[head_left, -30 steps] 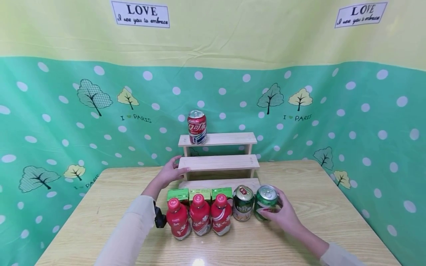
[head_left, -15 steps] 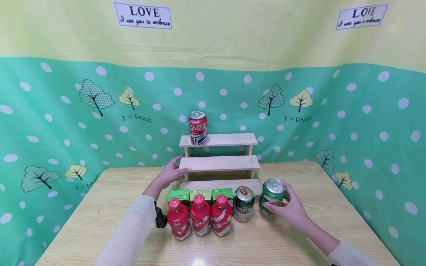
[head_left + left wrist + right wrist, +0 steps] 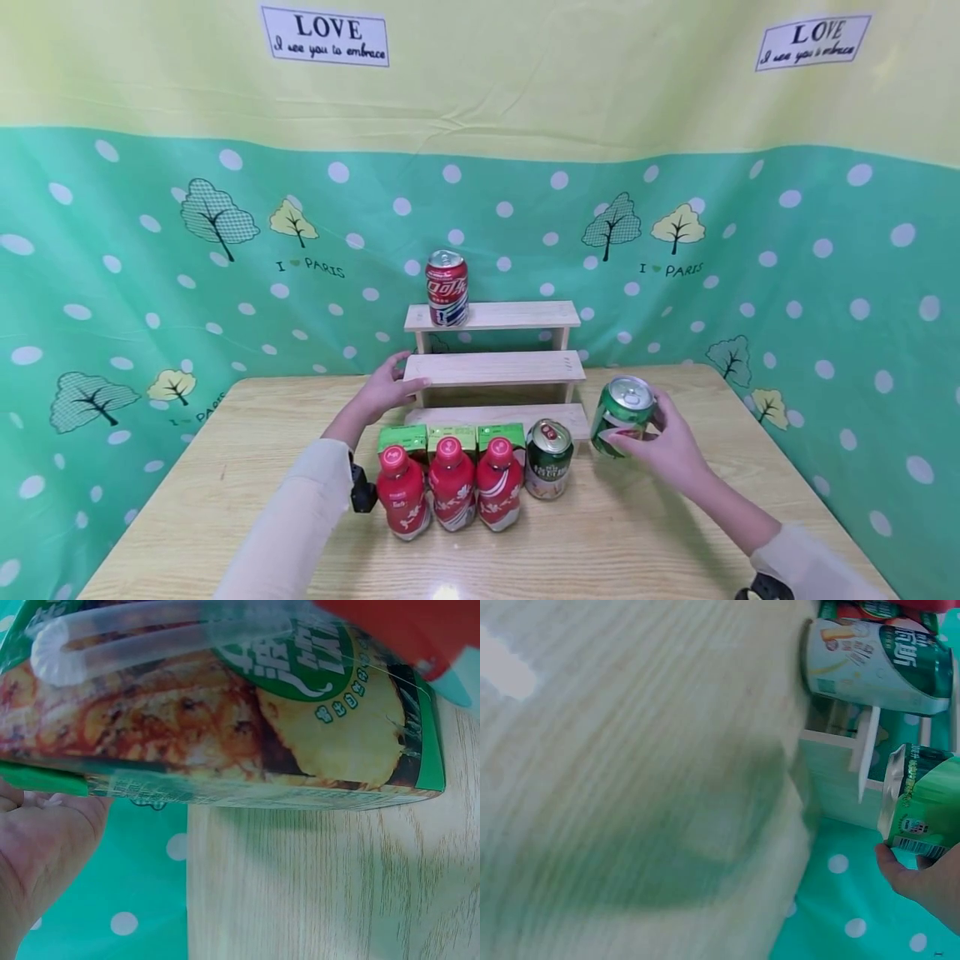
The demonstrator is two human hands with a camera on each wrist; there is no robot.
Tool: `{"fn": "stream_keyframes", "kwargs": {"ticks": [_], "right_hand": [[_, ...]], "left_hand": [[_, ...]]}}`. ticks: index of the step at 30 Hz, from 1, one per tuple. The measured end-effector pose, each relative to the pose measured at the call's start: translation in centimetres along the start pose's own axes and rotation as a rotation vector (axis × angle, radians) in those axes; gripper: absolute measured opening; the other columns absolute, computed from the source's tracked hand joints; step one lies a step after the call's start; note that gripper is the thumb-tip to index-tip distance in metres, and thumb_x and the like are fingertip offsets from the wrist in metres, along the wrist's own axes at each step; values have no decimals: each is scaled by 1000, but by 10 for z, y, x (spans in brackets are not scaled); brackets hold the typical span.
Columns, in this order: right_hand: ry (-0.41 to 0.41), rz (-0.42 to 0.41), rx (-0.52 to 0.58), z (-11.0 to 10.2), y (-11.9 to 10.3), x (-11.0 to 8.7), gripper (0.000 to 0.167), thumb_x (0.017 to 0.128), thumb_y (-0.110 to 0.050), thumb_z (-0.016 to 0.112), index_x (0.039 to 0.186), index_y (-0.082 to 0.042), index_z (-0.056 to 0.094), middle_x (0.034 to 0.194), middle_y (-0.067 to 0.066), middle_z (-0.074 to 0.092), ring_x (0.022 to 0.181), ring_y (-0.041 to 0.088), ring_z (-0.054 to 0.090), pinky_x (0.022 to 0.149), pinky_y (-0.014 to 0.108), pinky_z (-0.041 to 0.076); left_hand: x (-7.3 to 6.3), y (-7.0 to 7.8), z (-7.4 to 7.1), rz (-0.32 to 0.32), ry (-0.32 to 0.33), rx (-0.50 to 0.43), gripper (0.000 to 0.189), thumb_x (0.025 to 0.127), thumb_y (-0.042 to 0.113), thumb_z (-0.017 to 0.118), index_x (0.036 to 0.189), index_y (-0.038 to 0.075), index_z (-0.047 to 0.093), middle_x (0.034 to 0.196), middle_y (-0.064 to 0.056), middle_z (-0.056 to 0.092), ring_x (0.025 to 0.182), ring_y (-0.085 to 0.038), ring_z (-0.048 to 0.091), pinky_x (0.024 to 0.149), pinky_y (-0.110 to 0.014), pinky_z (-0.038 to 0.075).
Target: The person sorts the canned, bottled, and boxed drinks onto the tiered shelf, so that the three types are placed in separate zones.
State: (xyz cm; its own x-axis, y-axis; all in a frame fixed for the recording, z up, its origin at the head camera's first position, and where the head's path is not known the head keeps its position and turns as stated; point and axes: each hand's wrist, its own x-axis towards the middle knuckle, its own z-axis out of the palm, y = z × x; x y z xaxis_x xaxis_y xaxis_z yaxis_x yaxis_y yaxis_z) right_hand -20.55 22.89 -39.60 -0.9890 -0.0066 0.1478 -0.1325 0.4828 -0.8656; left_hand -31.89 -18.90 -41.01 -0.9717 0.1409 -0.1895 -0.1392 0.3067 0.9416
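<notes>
My right hand (image 3: 671, 446) grips a green drink can (image 3: 624, 415) by its side, slightly tilted, right of the stepped wooden shelf (image 3: 491, 368). In the right wrist view the can (image 3: 926, 806) is raised off the table, with a thumb near its bottom edge. At the shelf's left, my left hand (image 3: 381, 393) holds the end of the middle step, thumb along the front and fingers behind. A dark green can (image 3: 548, 467) stands before the bottom step. On the top step, at the left, is a red cola can (image 3: 447, 292).
Three red bottles (image 3: 452, 492) stand in a row in front of several green juice cartons (image 3: 403, 437). One carton (image 3: 180, 727) with a wrapped straw (image 3: 56, 656) fills the upper left wrist view. A dotted green cloth (image 3: 495, 225) hangs behind the table (image 3: 285, 417).
My right hand has lifted the green can from beside the dark green can and carried it up, back and to the right. The left hand stays at the shelf.
</notes>
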Motion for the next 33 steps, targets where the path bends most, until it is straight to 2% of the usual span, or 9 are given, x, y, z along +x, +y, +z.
{"fn": "stream_keyframes", "kwargs": {"ticks": [6,9,19,24,33], "right_hand": [[-3,-18,8,-2,-12,7,94,75,-20,79,147,-7,20,139,21,40,126,42,43,98,47,49],[-7,-25,7,-2,-17,12,94,76,-21,78,148,-9,19,140,20,39,127,42,42,99,51,47],[-17,-25,26,-2,-34,25,97,75,-21,79,149,-14,17,142,20,38,128,43,40,97,51,48],[-16,-26,45,-6,-45,31,99,76,-24,78,149,-11,13,142,22,37,130,44,39,99,52,46],[-9,-52,48,-5,-58,47,100,74,-26,80,149,-10,15,144,20,36,133,41,36,105,53,41]], "left_hand": [[0,0,0,3,3,0,83,88,24,66,149,10,13,146,-28,26,125,-42,46,97,-46,49],[0,-1,0,5,0,-10,82,88,23,66,149,10,14,146,-29,26,125,-42,46,98,-46,48],[0,-1,-1,3,-1,-4,83,87,23,67,149,10,14,145,-30,27,124,-42,46,96,-46,50],[2,-1,0,-2,-5,3,84,87,23,67,150,11,13,144,-29,29,123,-41,48,96,-45,51],[1,-1,-2,6,-8,14,84,87,24,67,150,11,12,146,-30,26,124,-41,47,96,-45,50]]}}
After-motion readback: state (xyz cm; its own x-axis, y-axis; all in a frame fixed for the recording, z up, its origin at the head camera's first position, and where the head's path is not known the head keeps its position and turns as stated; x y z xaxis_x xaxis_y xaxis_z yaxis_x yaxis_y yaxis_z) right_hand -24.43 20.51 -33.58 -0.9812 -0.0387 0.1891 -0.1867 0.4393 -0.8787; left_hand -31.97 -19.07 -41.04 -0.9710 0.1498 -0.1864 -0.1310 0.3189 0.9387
